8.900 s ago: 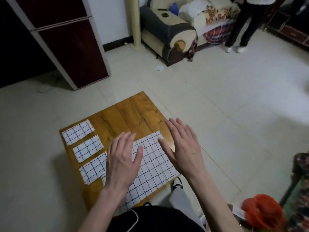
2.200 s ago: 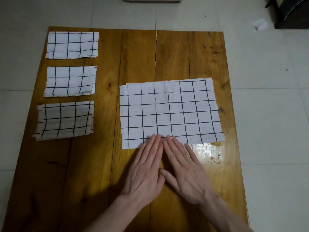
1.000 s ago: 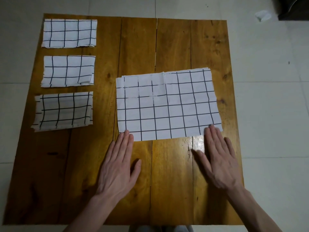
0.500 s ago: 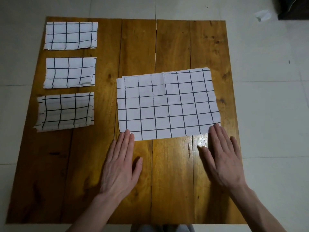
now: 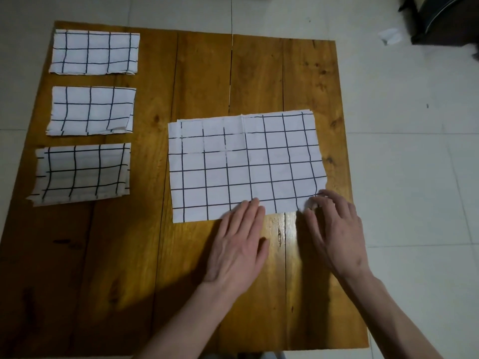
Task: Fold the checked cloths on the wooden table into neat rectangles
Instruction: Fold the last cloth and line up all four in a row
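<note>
Wooden bench (image 5: 202, 73), plank top, on pale tiled floor (image 5: 414, 177). Large checked cloth (image 5: 243, 164) lies flat, right of centre, half-folded. Three folded cloths (image 5: 90, 110) in a column along the left edge, well apart from it. Left hand (image 5: 237, 244) flat, fingers together, tips on the cloth's near edge. Right hand (image 5: 337, 229) curled at the near right corner, fingertips pinching the cloth there; corner slightly lifted.
</note>
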